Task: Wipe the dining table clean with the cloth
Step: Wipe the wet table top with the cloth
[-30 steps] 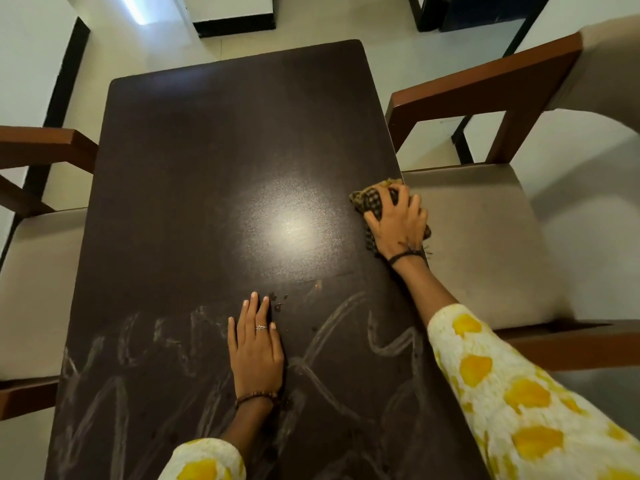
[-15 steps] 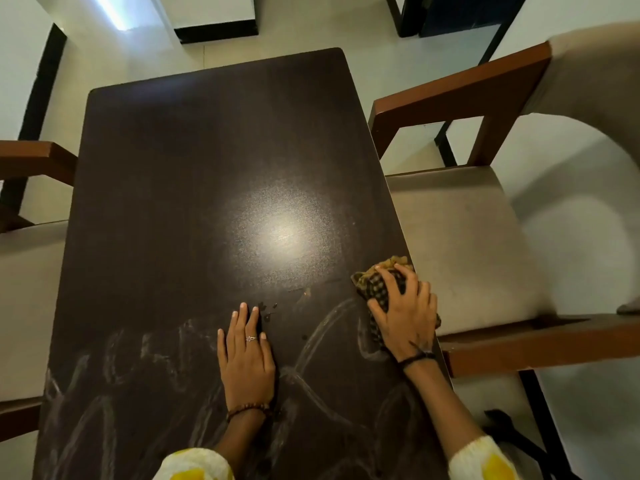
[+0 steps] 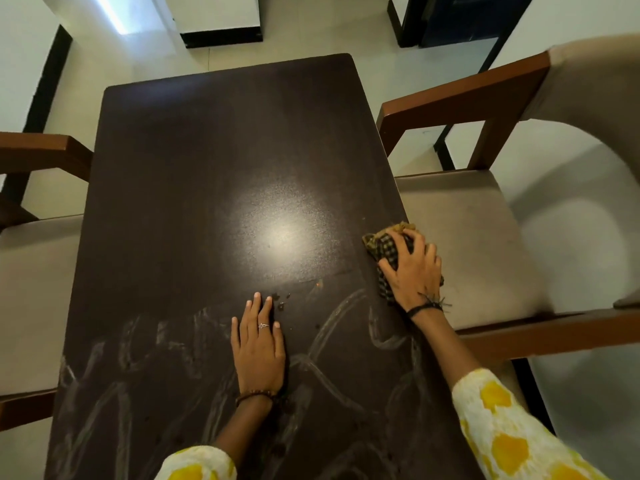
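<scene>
I see the cloth (image 3: 388,249) bunched under my right hand (image 3: 414,268) at the table's (image 3: 194,168) right edge, about midway along its length, with part of the wad hanging just over the edge toward the chair (image 3: 478,244) seat beside it. My fingers are curled over the top of the cloth and clamp it down against the tabletop, so the grip is a firm hold on the wad, not a flat press. My left hand (image 3: 258,341) lies flat on the table nearer me, fingers straight and together, holding nothing, seemingly just bracing. The cloth looks like thin checked fabric: soft, light, limp, nothing to break. I judge it will fold and roll under the palm unless I keep it gathered, and it should drag rather than slide on this dark surface where it is damp. The best hold, I think, is what I have now, palm on the middle of the wad with fingertips pinning its front edge. Pale wipe streaks (image 3: 332,327) cover the table's near half, and a few dark crumbs (image 3: 282,301) sit just past my left fingertips; the far half shows no streaks and looks not yet wiped.
</scene>
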The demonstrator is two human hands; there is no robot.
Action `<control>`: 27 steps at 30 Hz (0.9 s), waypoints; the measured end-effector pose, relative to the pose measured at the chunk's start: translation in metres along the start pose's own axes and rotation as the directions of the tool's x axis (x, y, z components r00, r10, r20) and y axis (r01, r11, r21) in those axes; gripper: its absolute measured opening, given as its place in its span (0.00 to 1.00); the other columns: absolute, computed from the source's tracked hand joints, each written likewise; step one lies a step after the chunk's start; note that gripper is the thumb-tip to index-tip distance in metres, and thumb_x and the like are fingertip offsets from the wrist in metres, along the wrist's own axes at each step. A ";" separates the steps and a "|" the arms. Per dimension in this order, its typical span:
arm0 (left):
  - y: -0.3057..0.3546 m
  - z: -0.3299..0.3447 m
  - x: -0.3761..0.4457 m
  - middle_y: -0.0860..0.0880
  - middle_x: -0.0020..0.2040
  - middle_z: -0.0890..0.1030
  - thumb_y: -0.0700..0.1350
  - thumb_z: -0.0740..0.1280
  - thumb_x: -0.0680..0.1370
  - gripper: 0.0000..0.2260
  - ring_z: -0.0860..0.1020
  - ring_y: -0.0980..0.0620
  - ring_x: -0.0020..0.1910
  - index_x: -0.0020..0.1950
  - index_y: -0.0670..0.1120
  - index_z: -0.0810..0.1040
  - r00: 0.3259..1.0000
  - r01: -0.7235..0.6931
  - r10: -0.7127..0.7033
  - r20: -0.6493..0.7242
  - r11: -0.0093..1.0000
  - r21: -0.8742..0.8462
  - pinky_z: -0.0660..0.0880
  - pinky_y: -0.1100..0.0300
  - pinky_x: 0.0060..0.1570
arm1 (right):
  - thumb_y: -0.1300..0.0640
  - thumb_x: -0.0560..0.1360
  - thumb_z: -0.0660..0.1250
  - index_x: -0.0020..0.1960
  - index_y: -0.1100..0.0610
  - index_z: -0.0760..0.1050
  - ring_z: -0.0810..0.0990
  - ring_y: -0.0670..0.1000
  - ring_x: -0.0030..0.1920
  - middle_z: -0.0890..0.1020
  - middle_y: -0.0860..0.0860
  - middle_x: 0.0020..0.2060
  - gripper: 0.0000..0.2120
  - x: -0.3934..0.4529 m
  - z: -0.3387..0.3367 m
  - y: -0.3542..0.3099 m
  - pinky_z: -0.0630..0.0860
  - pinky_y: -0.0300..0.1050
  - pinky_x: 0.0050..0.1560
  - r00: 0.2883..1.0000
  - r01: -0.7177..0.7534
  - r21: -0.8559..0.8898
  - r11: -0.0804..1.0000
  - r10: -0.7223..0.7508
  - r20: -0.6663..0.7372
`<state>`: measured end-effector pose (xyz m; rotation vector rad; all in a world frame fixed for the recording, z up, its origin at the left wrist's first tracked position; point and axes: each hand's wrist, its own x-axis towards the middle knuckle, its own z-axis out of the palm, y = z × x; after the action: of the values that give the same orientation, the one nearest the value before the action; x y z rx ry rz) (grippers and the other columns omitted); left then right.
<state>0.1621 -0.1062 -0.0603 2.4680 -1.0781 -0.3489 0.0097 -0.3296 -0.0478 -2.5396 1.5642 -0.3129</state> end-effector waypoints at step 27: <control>-0.249 -0.122 -0.051 0.40 0.71 0.64 0.50 0.51 0.77 0.25 0.61 0.41 0.70 0.71 0.40 0.63 0.992 0.127 -0.129 -0.001 0.978 0.166 0.54 0.41 0.68 | 0.48 0.60 0.77 0.56 0.54 0.78 0.76 0.61 0.39 0.79 0.60 0.52 0.26 -0.080 0.030 -0.163 0.73 0.50 0.35 0.996 -0.093 -0.090 0.992 0.093 -0.008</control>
<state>0.3338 0.1170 -0.0675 2.6942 -0.9905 -0.3211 0.1232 -0.1842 -0.0482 -2.5223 1.7288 -0.2411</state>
